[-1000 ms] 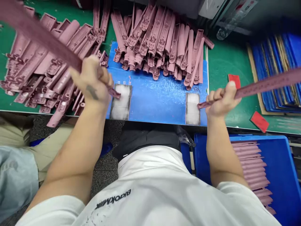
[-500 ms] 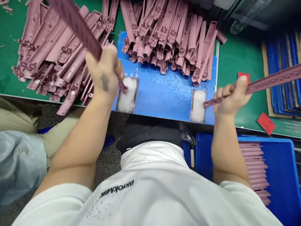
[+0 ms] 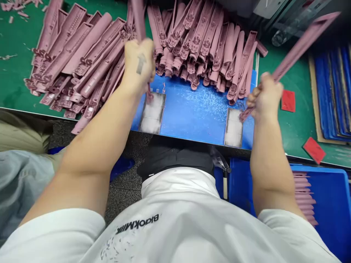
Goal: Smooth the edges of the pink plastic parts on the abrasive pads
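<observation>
My left hand [image 3: 139, 65] is wrapped round a long pink plastic part [image 3: 139, 20], which points up and away while its lower end hangs over a whitish pad [image 3: 153, 118]. In my right hand [image 3: 265, 95] is a similar pink plastic piece [image 3: 304, 47], slanting up to the right; its lower end is at the edge of a second whitish pad [image 3: 233, 128]. Whether either end touches its pad I cannot tell. Both pads lie on a blue board [image 3: 193, 120] at the table's front. Motion blurs both hands slightly.
Pink parts lie in a left pile [image 3: 82, 54] and a back pile [image 3: 203, 40]. Two red pieces [image 3: 288, 101] lie on the green table [image 3: 298, 69]. Blue sheets [image 3: 331, 95] stand at far right. A blue bin [image 3: 329, 193] below holds pink parts. A person's leg [image 3: 22, 135] is at left.
My left hand has moved right and up, its part swinging more upright. The part in my right hand has tilted from nearly level to steeply upward. The view has shifted slightly.
</observation>
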{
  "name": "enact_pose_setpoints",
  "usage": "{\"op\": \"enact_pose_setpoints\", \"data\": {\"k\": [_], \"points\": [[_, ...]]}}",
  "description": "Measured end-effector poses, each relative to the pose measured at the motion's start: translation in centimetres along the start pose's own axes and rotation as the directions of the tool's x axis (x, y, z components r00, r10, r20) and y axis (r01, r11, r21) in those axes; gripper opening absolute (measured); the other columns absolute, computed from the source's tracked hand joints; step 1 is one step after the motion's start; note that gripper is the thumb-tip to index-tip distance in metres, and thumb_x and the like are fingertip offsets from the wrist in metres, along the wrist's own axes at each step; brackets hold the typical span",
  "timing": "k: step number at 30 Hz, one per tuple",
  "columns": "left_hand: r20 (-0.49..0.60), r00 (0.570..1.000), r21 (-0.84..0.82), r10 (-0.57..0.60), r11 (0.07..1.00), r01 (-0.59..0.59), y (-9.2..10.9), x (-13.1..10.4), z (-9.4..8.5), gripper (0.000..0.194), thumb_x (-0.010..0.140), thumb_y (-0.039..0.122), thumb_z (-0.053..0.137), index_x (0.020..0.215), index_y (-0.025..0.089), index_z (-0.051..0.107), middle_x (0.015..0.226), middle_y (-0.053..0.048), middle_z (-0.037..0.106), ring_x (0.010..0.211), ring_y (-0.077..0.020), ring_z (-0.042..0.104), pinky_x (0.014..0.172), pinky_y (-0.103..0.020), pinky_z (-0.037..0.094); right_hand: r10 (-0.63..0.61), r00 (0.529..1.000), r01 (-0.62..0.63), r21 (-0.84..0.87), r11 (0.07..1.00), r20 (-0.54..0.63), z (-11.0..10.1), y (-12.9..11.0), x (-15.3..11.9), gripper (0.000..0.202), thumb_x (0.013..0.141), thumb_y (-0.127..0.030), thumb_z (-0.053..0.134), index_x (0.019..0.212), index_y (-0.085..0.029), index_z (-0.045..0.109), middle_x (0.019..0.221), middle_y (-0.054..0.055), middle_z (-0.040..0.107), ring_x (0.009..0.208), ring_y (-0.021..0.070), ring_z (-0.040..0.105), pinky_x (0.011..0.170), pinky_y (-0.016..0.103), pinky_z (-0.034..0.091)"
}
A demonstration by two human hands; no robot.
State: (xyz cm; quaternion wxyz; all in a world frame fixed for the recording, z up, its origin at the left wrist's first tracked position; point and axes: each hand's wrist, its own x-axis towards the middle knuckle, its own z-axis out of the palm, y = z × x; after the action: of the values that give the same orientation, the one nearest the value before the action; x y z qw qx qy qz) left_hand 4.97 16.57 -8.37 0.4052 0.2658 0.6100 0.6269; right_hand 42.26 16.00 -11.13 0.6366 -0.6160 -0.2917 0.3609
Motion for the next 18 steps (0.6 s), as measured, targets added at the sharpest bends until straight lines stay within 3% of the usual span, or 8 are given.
{"op": "enact_pose_setpoints", "data": {"k": [4, 7, 10, 11, 14, 16, 18], "points": [[-0.030, 0.998, -0.037, 0.054, 0.998, -0.055, 0.0, -0.3, -0.2, 0.054, 0.123, -0.005, 0.036, 0.081, 0.028, 0.030, 0.056, 0.010, 0.008, 0.050, -0.0156, 0.005, 0.055, -0.043, -0.005, -0.065, 0.998, 0.065, 0.000, 0.998, -0.001, -0.1, 0.6, 0.8, 0.050, 0.136, -0.037, 0.036, 0.087, -0.034, 0.030, 0.058, -0.018, 0.015, 0.048, 0.0087, 0.008, 0.053, 0.027, 0.019], [0.017, 0.999, -0.029, 0.048, 0.998, -0.047, 0.4, -1.1, -0.8, 0.053, 0.123, -0.003, 0.041, 0.081, 0.029, 0.030, 0.060, 0.009, 0.008, 0.051, -0.0158, 0.004, 0.057, -0.043, -0.005, -0.068, 0.997, 0.068, 0.002, 0.998, 0.037, -0.3, 1.1, 1.4, 0.050, 0.136, -0.037, 0.041, 0.087, -0.035, 0.030, 0.059, -0.018, 0.012, 0.050, 0.0087, 0.006, 0.053, 0.026, 0.017], [-0.018, 0.997, -0.073, 0.078, 0.994, -0.079, 0.9, -1.7, -1.1, 0.054, 0.127, 0.001, 0.041, 0.083, 0.028, 0.030, 0.064, 0.008, 0.008, 0.054, -0.0156, 0.004, 0.057, -0.041, -0.002, -0.061, 0.996, 0.062, 0.006, 0.998, -0.062, -0.7, 1.3, 1.4, 0.051, 0.137, -0.039, 0.030, 0.086, -0.035, 0.028, 0.059, -0.017, 0.010, 0.051, 0.0105, 0.006, 0.052, 0.028, 0.017], [-0.024, 0.997, -0.086, 0.077, 0.993, -0.079, 1.0, -1.7, -1.1, 0.054, 0.128, 0.002, 0.040, 0.083, 0.028, 0.029, 0.064, 0.008, 0.007, 0.054, -0.0156, 0.004, 0.057, -0.041, -0.001, -0.079, 0.996, 0.080, 0.010, 0.997, -0.048, -0.9, 1.4, 1.3, 0.051, 0.137, -0.042, 0.032, 0.086, -0.036, 0.028, 0.059, -0.016, 0.011, 0.052, 0.0112, 0.008, 0.052, 0.029, 0.019], [-0.005, 0.999, -0.123, 0.054, 0.991, -0.054, 0.7, -1.5, -1.1, 0.056, 0.128, 0.004, 0.041, 0.080, 0.029, 0.026, 0.061, 0.008, 0.006, 0.052, -0.0155, 0.001, 0.057, -0.041, -0.004, -0.199, 0.969, 0.198, 0.020, 0.980, 0.149, -1.7, 1.5, 0.4, 0.058, 0.130, -0.062, 0.058, 0.086, -0.036, 0.030, 0.062, -0.013, 0.018, 0.057, 0.0128, 0.016, 0.054, 0.030, 0.032], [-0.017, 0.987, -0.232, 0.159, 0.960, -0.159, -0.1, -1.9, -1.7, 0.059, 0.131, 0.009, 0.038, 0.078, 0.029, 0.024, 0.059, 0.009, 0.006, 0.052, -0.0158, 0.000, 0.055, -0.040, -0.002, -0.324, 0.928, 0.319, 0.057, 0.946, 0.182, -2.4, 1.4, -1.4, 0.065, 0.123, -0.076, 0.064, 0.085, -0.036, 0.029, 0.065, -0.011, 0.020, 0.059, 0.0144, 0.022, 0.054, 0.032, 0.037], [0.003, 0.939, -0.340, 0.343, 0.884, -0.322, -1.2, -3.6, -3.6, 0.060, 0.133, 0.013, 0.035, 0.075, 0.029, 0.027, 0.058, 0.008, 0.012, 0.051, -0.0160, 0.005, 0.053, -0.038, 0.005, -0.463, 0.879, 0.452, 0.111, 0.885, 0.112, -3.6, 1.4, -4.5, 0.070, 0.120, -0.085, 0.060, 0.082, -0.035, 0.029, 0.066, -0.008, 0.022, 0.058, 0.0158, 0.029, 0.053, 0.034, 0.039]]}}
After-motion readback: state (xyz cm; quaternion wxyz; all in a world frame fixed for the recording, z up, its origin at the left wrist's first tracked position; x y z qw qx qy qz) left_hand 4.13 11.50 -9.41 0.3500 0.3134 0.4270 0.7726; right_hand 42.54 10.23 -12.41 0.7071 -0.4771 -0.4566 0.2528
